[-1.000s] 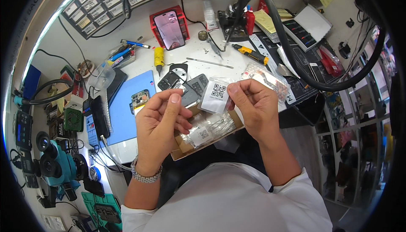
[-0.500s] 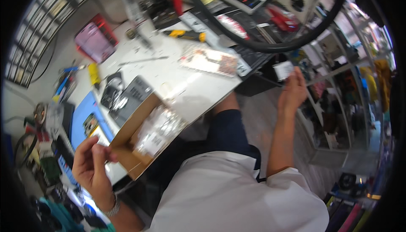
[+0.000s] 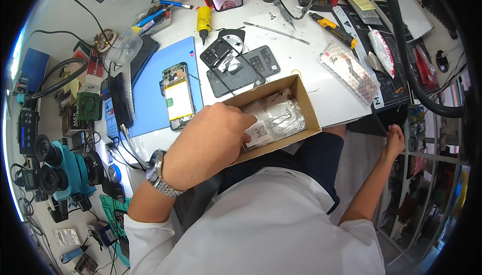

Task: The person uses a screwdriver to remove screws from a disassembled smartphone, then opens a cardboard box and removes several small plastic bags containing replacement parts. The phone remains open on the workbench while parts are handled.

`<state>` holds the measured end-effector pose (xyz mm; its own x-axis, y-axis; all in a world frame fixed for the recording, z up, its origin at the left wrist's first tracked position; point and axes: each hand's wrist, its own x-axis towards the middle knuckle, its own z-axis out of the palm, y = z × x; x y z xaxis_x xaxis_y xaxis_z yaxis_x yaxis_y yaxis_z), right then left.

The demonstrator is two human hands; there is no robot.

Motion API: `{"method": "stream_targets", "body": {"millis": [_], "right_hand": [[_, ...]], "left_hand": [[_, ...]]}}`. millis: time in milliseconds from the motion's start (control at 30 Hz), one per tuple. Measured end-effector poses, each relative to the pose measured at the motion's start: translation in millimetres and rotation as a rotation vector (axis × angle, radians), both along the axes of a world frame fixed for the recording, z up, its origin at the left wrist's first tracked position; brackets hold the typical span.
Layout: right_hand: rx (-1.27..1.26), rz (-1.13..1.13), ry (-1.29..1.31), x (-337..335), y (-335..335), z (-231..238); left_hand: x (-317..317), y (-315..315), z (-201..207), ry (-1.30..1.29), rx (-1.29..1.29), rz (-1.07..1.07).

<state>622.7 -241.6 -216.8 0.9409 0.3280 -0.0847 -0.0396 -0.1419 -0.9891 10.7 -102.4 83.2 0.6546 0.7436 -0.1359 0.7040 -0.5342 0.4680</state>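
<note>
Your cardboard box (image 3: 310, 105) sits at the counter's (image 3: 297, 60) near edge, small clear bags (image 3: 287, 117) heaped inside. Your left hand (image 3: 213, 130) reaches over its left end, fingers curled, their grip hidden. Your right hand (image 3: 394, 142), half-curled, is beyond the counter's right corner; its hold is unclear.

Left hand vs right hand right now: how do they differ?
Place: left hand is at the cardboard box, fingers reaching over its packets; right hand is out to the side, away from the box.
Wrist: left hand's has a silver watch; right hand's is bare.
Shared: both ungloved, with short white sleeves above.
</note>
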Motion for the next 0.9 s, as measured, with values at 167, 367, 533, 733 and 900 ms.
{"method": "stream_targets", "body": {"millis": [167, 367, 533, 733, 900], "right_hand": [[-0.034, 0.11, -0.18, -74, 21, 58], [0.002, 0.151, -0.319, -149, 39, 123], [0.072, 0.229, -0.347, -198, 47, 177], [0.276, 0.642, -0.466, -249, 61, 233], [0.337, 0.89, -0.612, -293, 89, 262]], "left_hand": [[20, 6, -10, 0.198, 0.063, -0.1], [20, 8, -17, 0.153, 0.129, -0.117], [8, 1, -3, 0.015, 0.085, 0.119], [-9, -9, 5, -0.253, -0.087, 0.4], [-11, -9, 0, -0.209, 0.055, 0.154]]}}
